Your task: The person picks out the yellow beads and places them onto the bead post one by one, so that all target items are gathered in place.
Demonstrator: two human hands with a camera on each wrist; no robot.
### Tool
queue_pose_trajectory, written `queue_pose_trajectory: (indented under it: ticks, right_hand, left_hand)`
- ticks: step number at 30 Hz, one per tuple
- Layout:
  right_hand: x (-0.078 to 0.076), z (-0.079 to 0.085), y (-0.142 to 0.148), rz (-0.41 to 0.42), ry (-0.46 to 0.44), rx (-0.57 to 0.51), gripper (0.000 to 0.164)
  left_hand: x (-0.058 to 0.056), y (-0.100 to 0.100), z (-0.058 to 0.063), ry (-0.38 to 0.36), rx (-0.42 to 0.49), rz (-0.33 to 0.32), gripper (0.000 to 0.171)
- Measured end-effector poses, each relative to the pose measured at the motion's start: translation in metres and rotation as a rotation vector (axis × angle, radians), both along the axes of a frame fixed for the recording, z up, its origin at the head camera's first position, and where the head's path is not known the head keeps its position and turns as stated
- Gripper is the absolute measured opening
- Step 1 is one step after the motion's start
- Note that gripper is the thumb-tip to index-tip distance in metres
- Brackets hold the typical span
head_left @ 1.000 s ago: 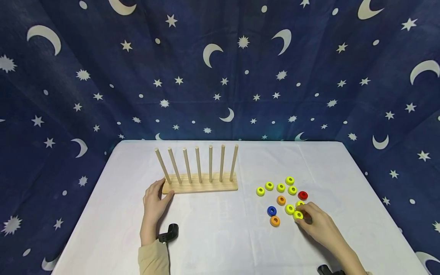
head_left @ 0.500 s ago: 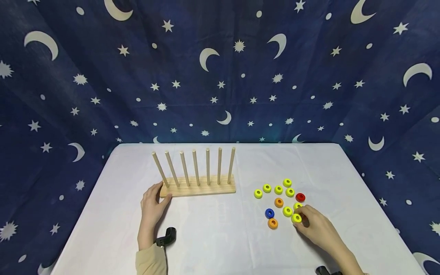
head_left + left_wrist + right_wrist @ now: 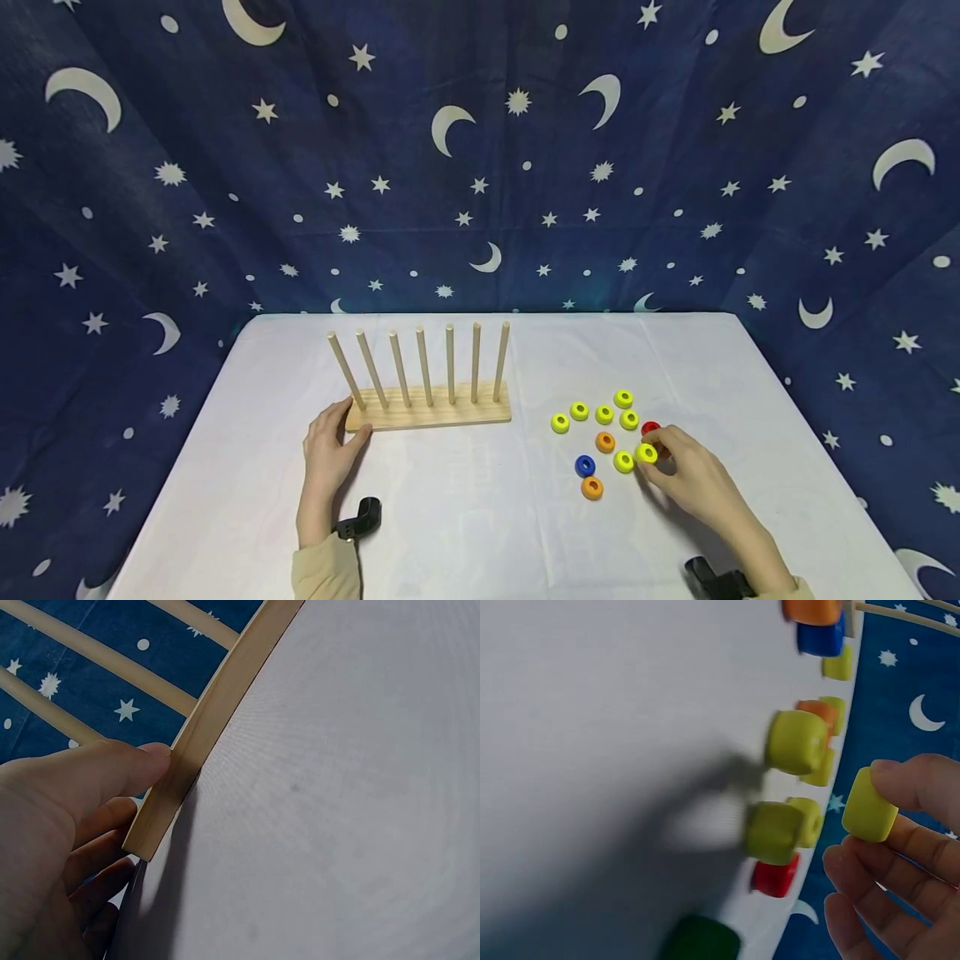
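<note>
My left hand point(image 3: 328, 446) grips the left end of a wooden peg rack point(image 3: 431, 417), a flat base with several upright pegs, all bare. In the left wrist view the thumb point(image 3: 146, 766) presses the front edge while the fingers curl behind the end. Over on the right, my right hand point(image 3: 693, 479) pinches a yellow ring point(image 3: 868, 806) between thumb and fingertips. That ring is lifted above the white tabletop, overlapping other rings in the head view. A red ring point(image 3: 775, 877) lies just beyond the fingers.
More yellow rings point(image 3: 623, 468), two orange rings point(image 3: 592, 495) and a blue ring point(image 3: 585, 474) lie scattered right of the rack. A green piece point(image 3: 701, 941) shows in the right wrist view, hidden by the hand from above. A starry blue cloth point(image 3: 480, 250) surrounds the table.
My right hand has raised the yellow ring off the tabletop, and it now covers the yellow ring behind. The left hand keeps its hold on the rack. The head view has shifted slightly.
</note>
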State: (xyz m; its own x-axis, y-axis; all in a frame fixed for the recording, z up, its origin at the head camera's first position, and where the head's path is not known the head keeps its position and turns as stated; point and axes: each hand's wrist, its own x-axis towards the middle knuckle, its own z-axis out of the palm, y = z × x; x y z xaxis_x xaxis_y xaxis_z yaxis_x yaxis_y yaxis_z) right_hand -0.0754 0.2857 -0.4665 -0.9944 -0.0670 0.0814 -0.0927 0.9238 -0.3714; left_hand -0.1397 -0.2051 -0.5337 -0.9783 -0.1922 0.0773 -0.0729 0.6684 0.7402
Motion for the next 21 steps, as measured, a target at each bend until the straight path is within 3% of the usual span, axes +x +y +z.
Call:
queue_pose_trajectory:
  ticks: [10,21]
  right_hand:
    - [-0.018,0.025,-0.010,0.040,0.027,-0.082,0.033]
    - [-0.040,0.049,-0.037,0.086,0.050,-0.142,0.034]
  left_hand:
    - [0.002,0.000,0.000,0.019,0.001,0.005,0.061]
    - [0.001,0.000,0.001,-0.014,0.002,0.001,0.061]
